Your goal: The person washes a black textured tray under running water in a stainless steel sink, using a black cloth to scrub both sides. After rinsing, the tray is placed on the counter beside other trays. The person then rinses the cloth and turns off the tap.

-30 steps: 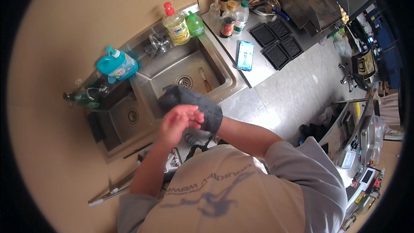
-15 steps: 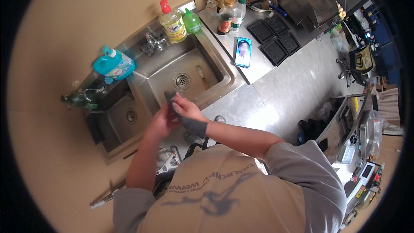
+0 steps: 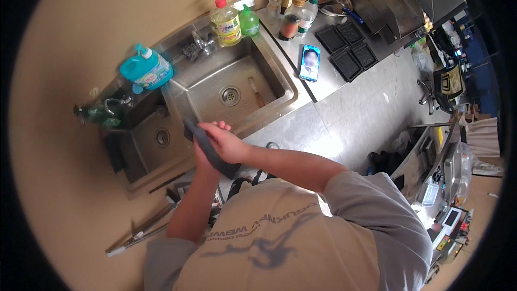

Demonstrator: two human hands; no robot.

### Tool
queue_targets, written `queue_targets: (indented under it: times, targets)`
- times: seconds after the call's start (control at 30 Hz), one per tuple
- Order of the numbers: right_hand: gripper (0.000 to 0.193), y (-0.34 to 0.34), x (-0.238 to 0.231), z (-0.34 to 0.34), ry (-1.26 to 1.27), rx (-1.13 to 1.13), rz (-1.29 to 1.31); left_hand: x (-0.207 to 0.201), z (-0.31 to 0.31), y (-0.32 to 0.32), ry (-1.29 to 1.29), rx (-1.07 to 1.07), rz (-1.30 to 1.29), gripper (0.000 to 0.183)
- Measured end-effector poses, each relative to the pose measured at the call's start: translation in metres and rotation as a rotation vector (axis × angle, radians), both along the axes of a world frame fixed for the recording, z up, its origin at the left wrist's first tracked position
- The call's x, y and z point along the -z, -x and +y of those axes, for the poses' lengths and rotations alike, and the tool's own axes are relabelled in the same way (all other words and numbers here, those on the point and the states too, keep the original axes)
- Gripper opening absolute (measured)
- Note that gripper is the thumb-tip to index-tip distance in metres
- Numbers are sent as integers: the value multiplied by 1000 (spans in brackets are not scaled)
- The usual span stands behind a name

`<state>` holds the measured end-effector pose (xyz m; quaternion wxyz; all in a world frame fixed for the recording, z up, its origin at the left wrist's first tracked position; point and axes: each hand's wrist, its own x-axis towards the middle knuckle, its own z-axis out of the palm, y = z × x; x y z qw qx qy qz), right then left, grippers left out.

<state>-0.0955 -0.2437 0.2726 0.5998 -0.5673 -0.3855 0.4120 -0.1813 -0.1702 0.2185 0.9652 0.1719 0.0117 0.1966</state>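
Both my hands are together in front of me, just past the near edge of the steel sink (image 3: 177,92). A dark grey cloth (image 3: 210,153) runs as a long strip between them, its lower end dangling by my right wrist. My right hand (image 3: 229,144) is closed on the cloth, fingers curled over toward the sink. Pressed against the cloth's other side is my left hand (image 3: 201,157); its fingers are mostly hidden by the cloth and my right hand.
In the larger basin lies a brush-like tool (image 3: 255,91). Along the sink's back stand a teal pump bottle (image 3: 148,70), a yellow soap bottle (image 3: 226,26) and a green bottle (image 3: 249,23). The right counter holds a lit phone (image 3: 309,63), black trays (image 3: 346,63) and several bottles.
The cloth has shifted from hanging off my right hand and wrist to lying stretched between both hands. My hands have turned and moved slightly nearer to me and left.
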Motion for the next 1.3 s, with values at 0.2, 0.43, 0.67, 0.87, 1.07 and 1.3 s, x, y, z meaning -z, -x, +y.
queue_targets:
  times: [0.2, 0.43, 0.67, 0.87, 1.07, 1.3]
  targets:
    - [62, -16, -30, 5, 48, -87, -805, -26, 16, 61, 56, 136, 622, 58]
    - [44, 11, -15, 40, 209, -419, -412, -14, 48, 136, -56, 477, 265, 91]
    - [19, 96, -41, 75, 332, -393, -580, -9, 46, 198, -850, -204, 768, 56]
    - [18, 121, -53, 135, 335, -612, -747, -41, 101, 274, -1212, -268, 1132, 35]
    - [20, 160, -59, 210, 138, -499, -780, -77, 203, 345, -1781, -598, 1346, 35]
    - [20, 199, -40, 247, -240, -503, -913, -86, 247, 410, -2084, -664, 1326, 35]
